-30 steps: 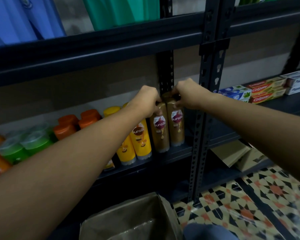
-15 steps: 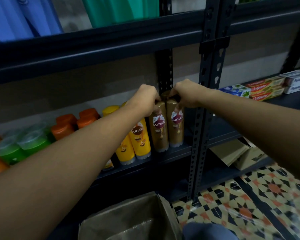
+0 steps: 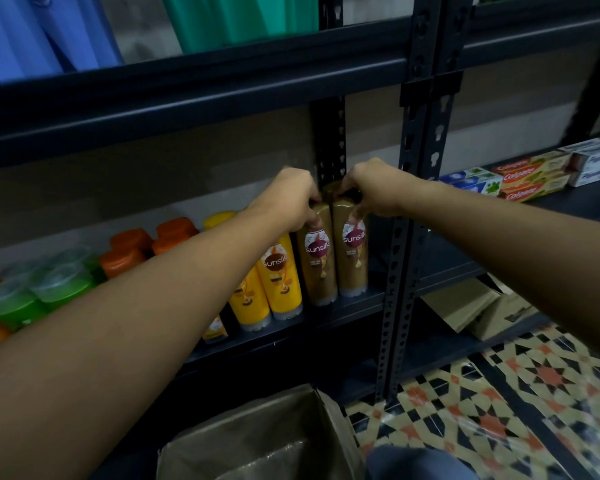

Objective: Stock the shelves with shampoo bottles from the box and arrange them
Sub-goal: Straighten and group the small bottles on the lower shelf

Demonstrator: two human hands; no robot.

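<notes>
Left hand (image 3: 288, 199) grips the top of your left gold shampoo bottle (image 3: 317, 263); right hand (image 3: 371, 192) grips the right one (image 3: 352, 258). Both bottles stand upright, touching, on the shelf (image 3: 326, 318) beside the yellow bottles (image 3: 279, 275). Box (image 3: 257, 441) sits below.

"sunsilk" in white lettering on dark red oval label of left gold bottle (image 3: 317, 261); same on right gold bottle (image 3: 352, 252). "sunsilk" on brown label of yellow bottle (image 3: 280, 275); first letter partly cut off by forearm. "Colgate" in white on red on stacked toothpaste boxes (image 3: 530, 176), right-hand shelf. Smaller print on bottles and other cartons unreadable.
</notes>
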